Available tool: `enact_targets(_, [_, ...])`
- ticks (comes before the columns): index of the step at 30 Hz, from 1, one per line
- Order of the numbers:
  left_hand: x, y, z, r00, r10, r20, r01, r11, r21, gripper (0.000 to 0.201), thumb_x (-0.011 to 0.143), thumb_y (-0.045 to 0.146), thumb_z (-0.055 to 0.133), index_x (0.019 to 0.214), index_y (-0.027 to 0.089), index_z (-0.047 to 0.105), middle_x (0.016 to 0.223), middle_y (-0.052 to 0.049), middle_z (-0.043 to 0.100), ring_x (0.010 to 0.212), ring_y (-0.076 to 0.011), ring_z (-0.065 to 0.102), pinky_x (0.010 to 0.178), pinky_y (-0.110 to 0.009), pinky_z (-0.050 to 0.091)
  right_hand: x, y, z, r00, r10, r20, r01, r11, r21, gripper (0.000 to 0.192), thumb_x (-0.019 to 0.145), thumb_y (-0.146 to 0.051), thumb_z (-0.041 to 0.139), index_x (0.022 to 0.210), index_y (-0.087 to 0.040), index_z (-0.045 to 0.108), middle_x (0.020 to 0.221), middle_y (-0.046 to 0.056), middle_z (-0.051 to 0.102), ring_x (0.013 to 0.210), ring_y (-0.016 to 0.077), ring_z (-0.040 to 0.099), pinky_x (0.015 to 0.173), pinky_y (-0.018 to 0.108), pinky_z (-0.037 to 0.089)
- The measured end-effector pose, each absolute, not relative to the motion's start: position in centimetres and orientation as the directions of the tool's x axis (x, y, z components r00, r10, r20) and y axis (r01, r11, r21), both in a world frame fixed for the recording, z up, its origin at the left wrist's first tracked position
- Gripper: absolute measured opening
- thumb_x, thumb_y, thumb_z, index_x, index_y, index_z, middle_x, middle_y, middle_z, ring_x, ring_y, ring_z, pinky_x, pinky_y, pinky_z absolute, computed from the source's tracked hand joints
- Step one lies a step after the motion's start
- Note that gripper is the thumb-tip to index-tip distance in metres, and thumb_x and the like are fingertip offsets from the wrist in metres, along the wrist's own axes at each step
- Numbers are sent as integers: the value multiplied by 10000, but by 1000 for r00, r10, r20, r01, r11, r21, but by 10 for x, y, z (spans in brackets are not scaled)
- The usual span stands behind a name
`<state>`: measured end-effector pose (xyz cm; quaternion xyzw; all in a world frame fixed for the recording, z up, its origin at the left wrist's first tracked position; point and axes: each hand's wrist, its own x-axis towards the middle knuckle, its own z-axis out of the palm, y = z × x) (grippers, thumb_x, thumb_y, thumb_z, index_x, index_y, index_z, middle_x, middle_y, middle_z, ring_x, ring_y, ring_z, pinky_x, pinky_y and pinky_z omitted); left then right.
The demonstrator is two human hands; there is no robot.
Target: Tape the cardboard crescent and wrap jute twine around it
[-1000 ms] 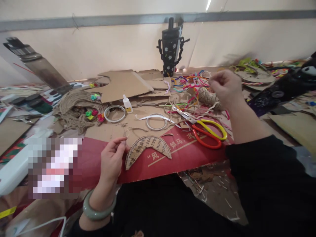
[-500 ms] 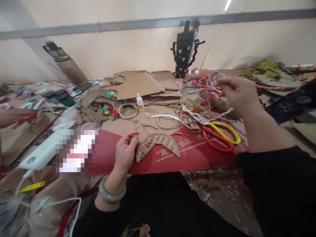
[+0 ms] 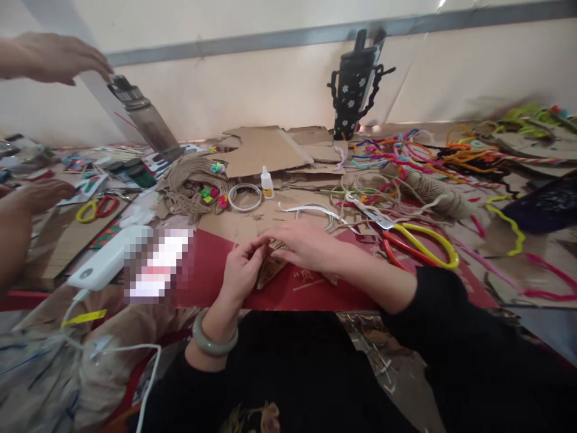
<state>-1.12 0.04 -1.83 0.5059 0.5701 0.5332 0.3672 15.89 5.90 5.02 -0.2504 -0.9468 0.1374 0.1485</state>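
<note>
My left hand (image 3: 243, 267) is closed in a pinch at the left end of an arc-shaped piece of brown cardboard (image 3: 269, 272) with printed writing. Reaching across from the right, my right hand (image 3: 306, 243) covers most of that piece, and its fingertips meet those of my left hand. Its fingers look drawn together; whatever either hand pinches is too small or hidden to make out. The cardboard piece lies on a red printed board (image 3: 207, 264). Scissors (image 3: 410, 237) with red and yellow handles rest beside my right forearm.
Beyond my hands are a small glue bottle (image 3: 267, 183), a white ring (image 3: 244, 197), a bundle of twine (image 3: 180, 186) and a twine spool (image 3: 444, 195). A black tumbler (image 3: 354, 90) stands behind. At left, a co-worker's hand (image 3: 58, 57) is by a grey bottle (image 3: 151, 123).
My right hand has come down and left from the raised spot at right to meet my left hand over the cardboard arc. A co-worker's hand has appeared above the grey bottle.
</note>
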Motion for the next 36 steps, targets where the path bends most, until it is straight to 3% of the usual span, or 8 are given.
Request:
enact_targets(3, [-13,0,-21,-214,967,140,208,-95,974,277,783,392,654,914,163,741,851,-52,749,795,-180,691,754,-265,532,153,64,44,-818,554,152,494,814,-307,237,915,-229,539,1074,-153,698,961,107,733,894,212,651,794,333,446])
enact_targets(7, [-12,0,-21,-227,969,95,208,-47,977,290,782,400,665,917,154,740,789,-57,747,727,-172,688,700,-258,534,160,68,43,-780,588,214,540,806,-243,230,928,-232,512,920,-138,722,897,114,724,856,209,626,780,327,406])
enact_targets(15, [-11,0,-16,-212,975,61,240,-9,971,282,788,411,661,898,161,734,757,-46,745,673,-152,670,639,-228,512,172,74,42,-681,667,304,562,741,-366,244,939,-259,464,922,-146,680,868,84,703,807,182,591,754,300,382])
enact_targets(19, [-10,-1,-14,-206,975,84,262,-28,965,255,810,405,644,781,163,720,708,-31,727,632,-132,646,609,-207,493,178,79,39,-664,656,358,559,754,-346,228,934,-257,471,901,-154,672,831,73,695,790,178,578,752,298,371])
enact_targets(28, [-10,-3,-21,-318,946,69,95,-40,995,259,768,409,701,810,154,691,725,-31,724,650,-130,646,635,-218,508,178,82,35,-681,600,420,549,798,-250,234,922,-246,487,857,-150,690,795,72,709,756,186,596,725,301,376])
enact_targets(30, [-10,-2,-20,-356,932,72,12,-72,997,236,760,388,712,771,155,675,686,-20,710,623,-115,628,633,-209,499,180,84,36,-673,608,421,562,790,-243,243,922,-252,488,865,-148,700,814,79,719,768,195,607,729,305,385])
enact_targets(33, [-11,1,-13,-424,905,40,-257,-162,953,205,711,344,744,736,169,641,647,-7,697,634,-115,637,645,-210,501,185,88,37,-653,635,412,597,767,-236,256,924,-252,482,879,-154,715,840,83,733,787,203,624,750,312,401])
enact_targets(36, [-19,5,-5,-364,930,-42,-530,-169,831,167,681,278,740,725,178,613,862,-52,748,734,-147,680,572,-203,482,190,91,38,-649,667,366,626,742,-241,265,926,-240,475,908,-152,725,899,92,744,843,217,644,790,321,421])
